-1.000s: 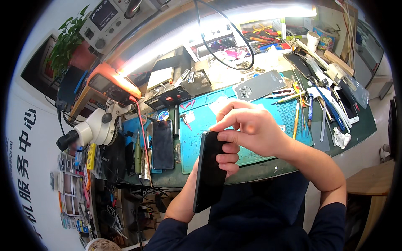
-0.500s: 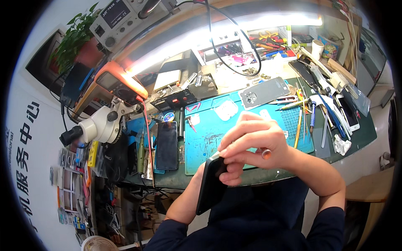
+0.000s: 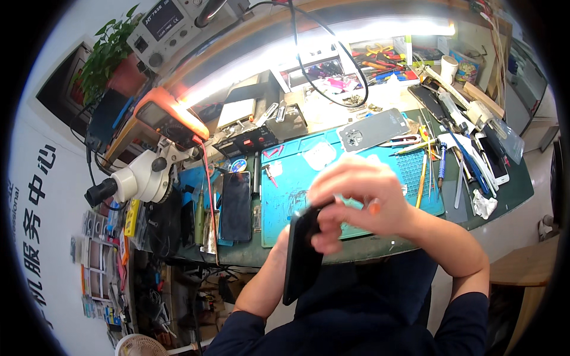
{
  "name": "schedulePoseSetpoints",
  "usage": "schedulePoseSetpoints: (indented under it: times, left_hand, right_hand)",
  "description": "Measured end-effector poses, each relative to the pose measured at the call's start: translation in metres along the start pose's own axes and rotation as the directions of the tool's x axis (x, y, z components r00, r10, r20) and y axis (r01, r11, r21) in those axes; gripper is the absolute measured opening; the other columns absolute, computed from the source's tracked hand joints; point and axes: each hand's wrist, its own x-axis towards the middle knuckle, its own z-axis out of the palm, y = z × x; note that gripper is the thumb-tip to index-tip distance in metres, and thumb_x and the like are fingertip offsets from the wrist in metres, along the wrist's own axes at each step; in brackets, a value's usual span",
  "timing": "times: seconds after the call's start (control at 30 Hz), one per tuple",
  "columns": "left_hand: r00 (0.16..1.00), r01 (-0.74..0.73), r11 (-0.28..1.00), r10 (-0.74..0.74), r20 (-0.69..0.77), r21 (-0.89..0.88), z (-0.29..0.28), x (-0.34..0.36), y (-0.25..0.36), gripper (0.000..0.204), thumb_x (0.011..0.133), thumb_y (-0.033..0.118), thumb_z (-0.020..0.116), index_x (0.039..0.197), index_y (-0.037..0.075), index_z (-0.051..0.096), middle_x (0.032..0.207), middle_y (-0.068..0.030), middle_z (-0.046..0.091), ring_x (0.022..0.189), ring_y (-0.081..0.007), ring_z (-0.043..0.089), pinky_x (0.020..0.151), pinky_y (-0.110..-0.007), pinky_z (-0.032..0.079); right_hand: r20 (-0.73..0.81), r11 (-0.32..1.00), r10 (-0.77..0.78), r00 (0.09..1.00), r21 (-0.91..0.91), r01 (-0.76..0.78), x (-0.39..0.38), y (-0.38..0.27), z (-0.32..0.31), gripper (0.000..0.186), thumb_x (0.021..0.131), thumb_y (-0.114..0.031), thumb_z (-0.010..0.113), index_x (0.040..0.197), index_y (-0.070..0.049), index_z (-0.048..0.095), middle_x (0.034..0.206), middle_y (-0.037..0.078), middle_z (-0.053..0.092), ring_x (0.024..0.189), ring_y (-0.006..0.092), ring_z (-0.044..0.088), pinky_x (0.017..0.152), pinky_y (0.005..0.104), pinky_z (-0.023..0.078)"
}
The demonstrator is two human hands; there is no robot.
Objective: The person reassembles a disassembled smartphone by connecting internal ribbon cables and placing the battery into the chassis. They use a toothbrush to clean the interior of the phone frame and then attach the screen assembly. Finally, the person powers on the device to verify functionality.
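Observation:
A dark phone (image 3: 303, 256) is held up on edge in front of my body, tilted, above the bench's near edge. My left hand (image 3: 280, 249) grips it from behind; its fingers are mostly hidden by the phone. At the phone's upper edge is my right hand (image 3: 362, 193), smeared by motion, its fingers bent close to the top corner. From its palm pokes the orange end (image 3: 374, 206) of a slim tool, the rest of which is covered by the fingers. Behind the hands lies a blue work mat (image 3: 282, 204).
Left of the mat lies another dark phone (image 3: 237, 206), beside a white microscope (image 3: 142, 178) and an orange multimeter (image 3: 169, 118). A grey phone back panel (image 3: 374, 130) rests on the mat's far side. Tweezers, a blue screwdriver (image 3: 442, 163) and a white phone (image 3: 494, 157) crowd the right.
My right hand has shifted slightly up along the phone's top edge and is now blurred. The phone has turned a little in my left hand. The bench things stay as they were.

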Motion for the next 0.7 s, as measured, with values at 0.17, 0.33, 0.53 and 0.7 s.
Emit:
schedulePoseSetpoints:
  times: [0.17, 0.33, 0.53, 0.7]
  left_hand:
    - [0.865, -0.31, 0.894, 0.407, 0.295, -0.324, -0.005, 0.004, 0.017, 0.043, 0.107, 0.026, 0.054, 0.142, 0.002, 0.055, 0.101, -0.0041, 0.065, 0.08, -0.0145, 0.061, 0.075, -0.028, 0.043]
    - [0.715, -0.533, 0.795, 0.606, 0.349, -0.288, 0.003, 0.015, 0.022, 0.041, 0.108, 0.024, 0.052, 0.144, 0.005, 0.052, 0.105, -0.0016, 0.064, 0.091, -0.0161, 0.063, 0.098, -0.037, 0.046]
    - [0.733, -0.673, 0.716, 0.613, 0.295, 0.186, 0.001, 0.012, 0.04, 0.055, 0.11, 0.026, 0.048, 0.159, 0.006, 0.036, 0.158, -0.0095, 0.048, 0.149, -0.0244, 0.042, 0.124, -0.04, 0.034]
    - [0.713, -0.457, 0.771, 0.615, -0.336, 0.443, -0.01, 0.005, 0.053, 0.046, 0.114, 0.03, 0.035, 0.142, -0.002, 0.052, 0.14, -0.0174, 0.062, 0.131, -0.0284, 0.059, 0.114, -0.046, 0.046]
  right_hand:
    - [0.024, 0.851, 0.523, 0.852, -0.069, -0.521, 0.001, -0.002, 0.0, 0.023, 0.095, -0.024, 0.077, 0.105, -0.003, 0.076, 0.085, 0.004, 0.07, 0.073, 0.0068, 0.057, 0.064, 0.025, 0.045]
    - [0.474, 0.57, 0.692, 0.544, 0.104, -0.815, -0.005, 0.007, 0.01, 0.045, 0.09, -0.04, 0.081, 0.106, 0.002, 0.076, 0.093, 0.01, 0.074, 0.088, 0.0156, 0.067, 0.082, 0.0304, 0.052]
    - [0.443, 0.454, 0.697, 0.564, 0.337, -0.825, -0.008, 0.013, 0.008, 0.034, 0.093, -0.026, 0.079, 0.109, 0.004, 0.076, 0.096, 0.003, 0.073, 0.087, 0.0088, 0.064, 0.082, 0.027, 0.052]
    - [0.215, 0.53, 0.746, 0.631, 0.382, -0.757, -0.009, 0.026, 0.005, 0.024, 0.098, -0.018, 0.073, 0.109, 0.003, 0.076, 0.098, 0.003, 0.075, 0.09, 0.0065, 0.064, 0.08, 0.0259, 0.052]
